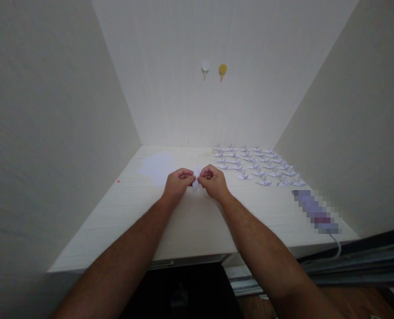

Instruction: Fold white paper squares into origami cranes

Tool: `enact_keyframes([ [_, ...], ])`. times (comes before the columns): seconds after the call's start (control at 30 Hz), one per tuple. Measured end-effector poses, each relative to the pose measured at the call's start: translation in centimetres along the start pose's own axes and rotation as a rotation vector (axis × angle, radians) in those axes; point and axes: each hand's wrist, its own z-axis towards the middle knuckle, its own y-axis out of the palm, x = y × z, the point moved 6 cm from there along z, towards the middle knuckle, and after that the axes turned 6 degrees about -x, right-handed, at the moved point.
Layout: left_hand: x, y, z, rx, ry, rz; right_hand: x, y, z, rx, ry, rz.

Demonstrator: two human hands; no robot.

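Observation:
Between my two hands, above the middle of the white tabletop (126,221), is a small folded white paper (197,173). My left hand (181,181) pinches its left side between thumb and fingers. From the other side, my right hand (213,179) grips the paper with thumb and forefinger, the other fingers curled in. Much of the paper hides behind the fingertips, so its exact fold cannot be made out. To the right stand rows of white origami cranes (255,167). Left of my hands lie flat white paper sheets (157,166).
A blurred-out flat device (316,212) with a white cable (338,248) lies at the right front edge. Side walls (67,110) enclose the table. A white hook (205,67) and a yellow hook (222,69) are on the back wall. A small red speck (118,181) is at left.

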Motion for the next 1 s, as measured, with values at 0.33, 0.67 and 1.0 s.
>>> enact_keyframes([
  [0.33,-0.9,0.1,0.1,-0.022,-0.105,-0.062,0.9,0.4,0.0,-0.041,0.105,0.124],
  [0.67,-1.4,-0.2,0.4,-0.011,-0.135,-0.145,1.2,0.7,0.3,-0.139,0.092,0.096],
  [1.0,-0.3,-0.3,0.4,-0.159,-0.042,-0.049,1.7,-0.1,0.0,-0.244,0.055,0.022],
])
